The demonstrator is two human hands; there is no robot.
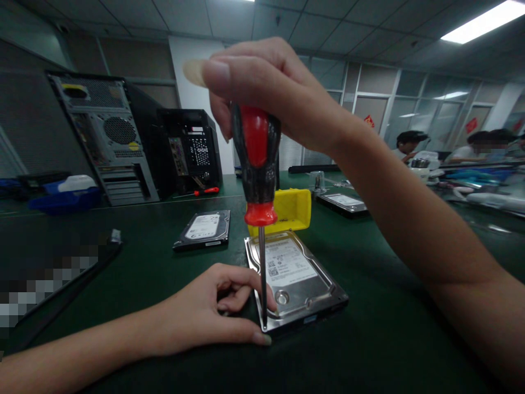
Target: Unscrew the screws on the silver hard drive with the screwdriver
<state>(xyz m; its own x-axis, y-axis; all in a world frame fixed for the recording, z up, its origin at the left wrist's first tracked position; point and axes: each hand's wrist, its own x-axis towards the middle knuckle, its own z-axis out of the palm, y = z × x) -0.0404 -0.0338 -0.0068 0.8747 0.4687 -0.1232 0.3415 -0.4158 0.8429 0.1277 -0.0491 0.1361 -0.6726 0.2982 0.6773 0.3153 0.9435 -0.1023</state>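
Note:
A red and black screwdriver [258, 158] stands upright, its handle gripped from above by my right hand [262, 82]. The shaft runs down to the near left corner of a silver hard drive [297, 268] lying label up. My left hand [233, 309] holds that same corner, index finger on the top face beside the shaft and thumb at the near edge. Whether a screw sits under the tip is too small to tell. Behind the drive is a yellow plastic bin [297, 210].
Another hard drive [205, 227] lies to the left, a third [346, 202] at the back right. Computer cases [118, 131] stand at the back left near a small red screwdriver [207, 191] and a blue tray [65, 200]. People sit in the right background.

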